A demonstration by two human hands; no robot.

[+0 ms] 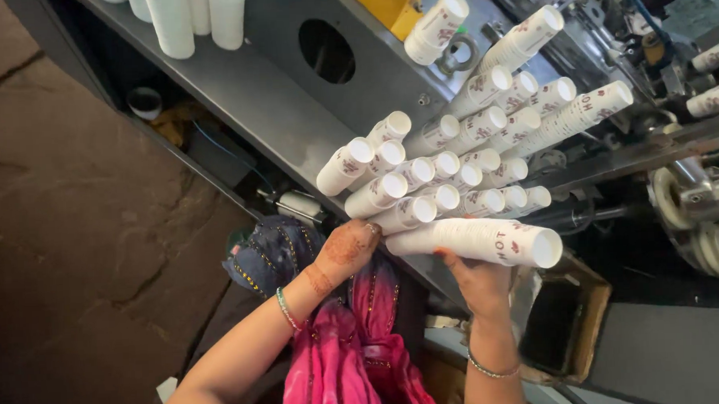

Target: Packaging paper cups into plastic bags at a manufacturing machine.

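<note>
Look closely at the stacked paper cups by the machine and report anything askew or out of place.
One cup stack lies apart near the yellow panel, tilted, away from the main bundle. The bundle's stacks fan out unevenly. The right hand holds a long stack; the left hand steadies the bundle's lower ends. No cups look crushed.

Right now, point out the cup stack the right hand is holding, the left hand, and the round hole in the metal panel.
stack of paper cups (pixel 476 239), head view, middle of its side.
left hand (pixel 347 247), head view, back of hand.
round hole (pixel 327 51), head view, dark centre.
</note>
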